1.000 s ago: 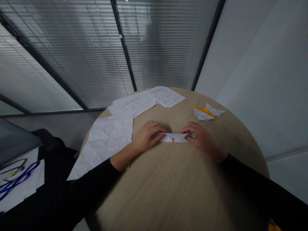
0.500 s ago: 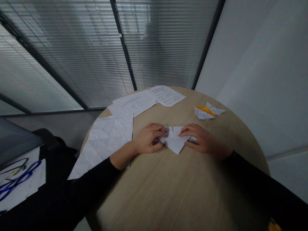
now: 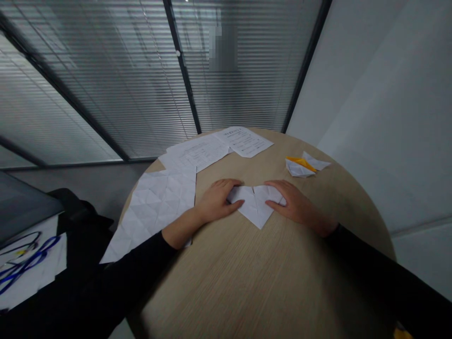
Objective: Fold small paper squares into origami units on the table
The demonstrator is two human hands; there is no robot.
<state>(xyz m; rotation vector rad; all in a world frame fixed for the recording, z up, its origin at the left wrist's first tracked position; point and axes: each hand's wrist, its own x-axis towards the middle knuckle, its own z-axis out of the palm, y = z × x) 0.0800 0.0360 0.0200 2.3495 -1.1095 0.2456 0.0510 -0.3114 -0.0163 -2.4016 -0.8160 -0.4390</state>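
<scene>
A folded white paper (image 3: 257, 205) lies on the round wooden table (image 3: 247, 273), one point towards me and a small slit at its far edge. My left hand (image 3: 221, 200) grips its left side, thumb on top and fingers along the far edge. On the other side my right hand (image 3: 291, 200) holds the right corner the same way, thumb on the near side and fingers at the far edge. Beyond my right hand sits a folded paper piece (image 3: 300, 167) in white and orange.
A creased white sheet (image 3: 158, 197) covers the table's left side. Printed sheets (image 3: 208, 150) lie along the far edge. At the lower left, a blue cord (image 3: 31, 261) rests on white papers beside a black chair (image 3: 77, 212). Blinds (image 3: 243, 89) and a wall (image 3: 388, 117) stand behind.
Both hands have slid outwards to the paper's side corners. My fingers have gone from its top face to the far edge, and more of the paper shows.
</scene>
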